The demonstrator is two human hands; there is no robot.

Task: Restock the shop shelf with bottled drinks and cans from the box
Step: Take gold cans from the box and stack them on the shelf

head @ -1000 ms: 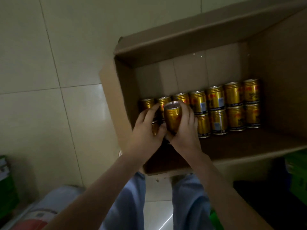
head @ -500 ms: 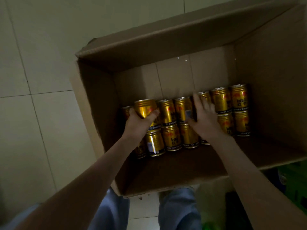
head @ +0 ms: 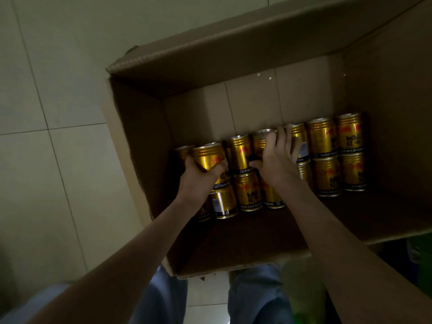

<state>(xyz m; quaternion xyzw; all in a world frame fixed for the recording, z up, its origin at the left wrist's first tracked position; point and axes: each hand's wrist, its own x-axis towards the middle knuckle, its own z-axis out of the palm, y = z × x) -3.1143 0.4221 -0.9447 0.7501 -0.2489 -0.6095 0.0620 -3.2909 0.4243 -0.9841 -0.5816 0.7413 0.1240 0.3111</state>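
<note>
Tiles [head: 58,78]; can [head: 207,156] perhaps within left fingers [head: 219,167]

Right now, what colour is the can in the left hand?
The can is gold with a red mark, best seen in the head view.

Left hand [head: 198,176] grips can [head: 207,156]; right hand [head: 277,164], second can [head: 259,143].

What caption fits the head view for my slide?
Left hand and right hand grip gold cans inside cardboard box.
</note>
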